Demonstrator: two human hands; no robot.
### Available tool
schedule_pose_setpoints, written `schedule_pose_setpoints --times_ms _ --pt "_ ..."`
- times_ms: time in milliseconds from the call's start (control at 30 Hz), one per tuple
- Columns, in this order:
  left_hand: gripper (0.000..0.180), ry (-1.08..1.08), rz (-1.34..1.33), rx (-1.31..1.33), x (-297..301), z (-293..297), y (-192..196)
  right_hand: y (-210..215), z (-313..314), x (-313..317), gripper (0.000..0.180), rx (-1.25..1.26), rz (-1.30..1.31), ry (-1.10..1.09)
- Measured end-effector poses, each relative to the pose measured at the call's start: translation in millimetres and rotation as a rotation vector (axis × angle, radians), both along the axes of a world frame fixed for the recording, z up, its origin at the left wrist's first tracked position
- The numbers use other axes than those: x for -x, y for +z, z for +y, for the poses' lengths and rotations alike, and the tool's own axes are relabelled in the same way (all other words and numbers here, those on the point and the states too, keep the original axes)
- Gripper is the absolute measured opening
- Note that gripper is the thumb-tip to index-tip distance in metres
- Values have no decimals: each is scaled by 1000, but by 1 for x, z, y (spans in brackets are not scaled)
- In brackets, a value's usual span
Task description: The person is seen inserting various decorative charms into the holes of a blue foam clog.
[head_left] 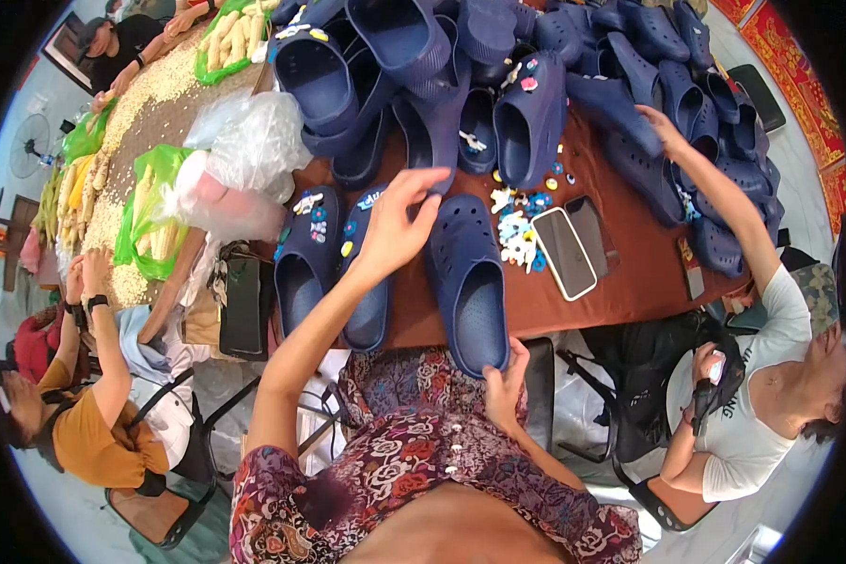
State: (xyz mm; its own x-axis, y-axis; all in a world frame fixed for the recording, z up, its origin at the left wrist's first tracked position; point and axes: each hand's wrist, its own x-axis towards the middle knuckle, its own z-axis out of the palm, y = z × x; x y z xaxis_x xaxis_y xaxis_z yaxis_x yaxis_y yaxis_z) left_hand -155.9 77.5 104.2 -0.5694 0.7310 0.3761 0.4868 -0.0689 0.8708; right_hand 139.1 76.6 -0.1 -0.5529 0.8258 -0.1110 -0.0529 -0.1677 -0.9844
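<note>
A navy clog (468,277) with round vent holes stands in front of me at the table's near edge, toe pointing away. My right hand (506,383) grips it by the heel. Above the toe's left side, my left hand (402,224) hovers with thumb and forefinger apart, and I see nothing between them. Under my left forearm lie two more navy clogs, one (303,273) with several charms on its toe, the other (367,305) partly hidden by the arm. Right of the held clog is a loose pile of small shoe charms (519,240) in white, blue and yellow.
A white-edged phone (566,254) lies by the charms on the brown tablecloth (630,296). Many navy clogs (526,113) heap up behind. Plastic bags (244,141) and corn (160,202) are leftward. A person (743,395) on the right reaches into the clogs; another (103,414) sits left.
</note>
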Motion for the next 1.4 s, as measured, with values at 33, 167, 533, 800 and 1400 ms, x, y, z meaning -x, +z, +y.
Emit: schedule_pose_setpoints --times_ms 33,167,533,800,1400 --pt "32 -1 45 63 -10 -14 -4 -3 -4 3 61 4 -2 17" --pt "32 93 132 91 -59 -54 -17 -13 -16 9 64 19 24 134" --pt "31 70 -388 6 -152 -85 -60 12 26 14 22 -461 -301 126" --pt "49 -33 -1065 -44 -156 -70 -74 27 123 74 16 -711 -551 188" --pt "48 235 -1499 -514 -157 -15 -85 12 157 100 26 -990 -778 172"
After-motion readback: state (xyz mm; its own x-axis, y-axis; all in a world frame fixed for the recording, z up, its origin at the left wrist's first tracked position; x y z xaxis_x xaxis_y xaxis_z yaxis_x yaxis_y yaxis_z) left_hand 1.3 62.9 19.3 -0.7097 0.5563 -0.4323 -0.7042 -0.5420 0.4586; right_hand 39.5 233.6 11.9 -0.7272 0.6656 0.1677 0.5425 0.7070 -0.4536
